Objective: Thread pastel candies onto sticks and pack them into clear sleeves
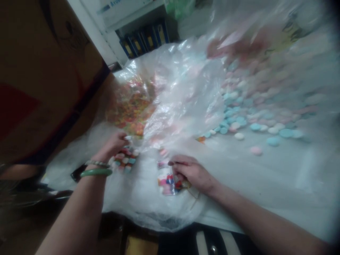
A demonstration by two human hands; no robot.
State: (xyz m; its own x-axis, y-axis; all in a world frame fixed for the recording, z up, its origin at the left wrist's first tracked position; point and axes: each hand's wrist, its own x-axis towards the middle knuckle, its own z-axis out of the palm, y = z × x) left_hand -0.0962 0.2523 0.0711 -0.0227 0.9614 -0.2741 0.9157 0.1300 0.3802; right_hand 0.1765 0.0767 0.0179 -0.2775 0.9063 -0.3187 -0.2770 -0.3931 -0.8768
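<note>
My right hand point(190, 171) is closed in a pinch at the upper right edge of a small clear packet point(166, 182) printed in pink, red and blue. Over at the left, my left hand point(117, 143) has its fingers curled together; a whitish bit shows at the fingertips, too blurred to name. Directly beside and below that hand lies a small heap of pink, white, blue and red candies point(124, 159). A pink-and-white piece point(163, 152) rests just above the packet. Beads and a green bangle point(96, 172) circle my left wrist.
Crumpled clear plastic sheeting point(183, 102) spreads over the white table point(239, 187). Orange and yellow candies point(132, 109) lie behind my left hand. Pastel disc candies point(241, 120) are scattered at the right. A large cardboard box point(53, 71) stands at the left, and blue boxes point(146, 39) fill a shelf behind.
</note>
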